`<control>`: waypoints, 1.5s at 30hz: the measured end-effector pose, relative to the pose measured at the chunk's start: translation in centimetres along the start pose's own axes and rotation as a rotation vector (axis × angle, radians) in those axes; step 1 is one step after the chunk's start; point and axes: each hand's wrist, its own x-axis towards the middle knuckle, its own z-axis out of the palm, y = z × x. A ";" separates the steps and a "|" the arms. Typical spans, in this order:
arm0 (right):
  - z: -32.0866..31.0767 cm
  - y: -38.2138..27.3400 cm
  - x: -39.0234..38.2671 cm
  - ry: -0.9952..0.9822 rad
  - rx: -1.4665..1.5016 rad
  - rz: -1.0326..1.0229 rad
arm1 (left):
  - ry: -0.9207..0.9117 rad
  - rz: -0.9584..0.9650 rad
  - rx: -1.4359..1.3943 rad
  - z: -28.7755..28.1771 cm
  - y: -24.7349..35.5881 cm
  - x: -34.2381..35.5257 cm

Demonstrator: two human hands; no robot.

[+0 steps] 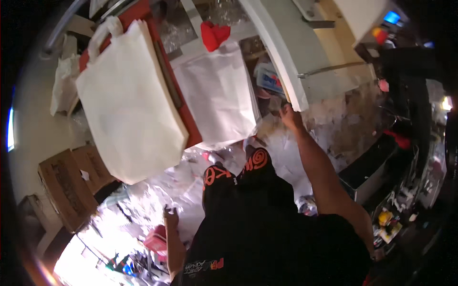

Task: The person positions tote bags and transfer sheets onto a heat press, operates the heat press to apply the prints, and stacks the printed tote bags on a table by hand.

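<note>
My right hand point(289, 116) is at the near corner of the pale table point(300, 47), its fingers closed; what they hold, if anything, is hidden. Low on my left side hangs my left hand point(171, 217), fingers apart and holding nothing. A large white cloth bag point(131, 105) with a handle lies over the red table point(191, 125). To its right is a second white bag or cloth sheet point(217, 90), with a bunched red cloth point(214, 35) at its far end. Between that sheet and the pale table sits a clear plastic tub point(268, 78) with blue and red on it.
Loose white plastic and scraps point(157, 195) litter the floor around my feet. Brown cardboard boxes point(67, 190) lean at the left wall. A red box-like thing point(156, 239) is beside my left forearm. On the right are a dark bin point(369, 174) and cluttered shelves.
</note>
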 end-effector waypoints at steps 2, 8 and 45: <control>0.7 4.3 4.1 0.032 -0.086 0.077 | -0.346 -0.310 -0.098 2.2 7.0 -2.3; 2.4 9.4 11.2 0.030 -0.167 0.180 | -0.500 -0.236 -0.249 4.6 19.8 -1.8; -12.9 -12.5 -9.0 -0.709 0.094 -0.412 | -0.156 0.712 -0.513 0.0 38.9 6.0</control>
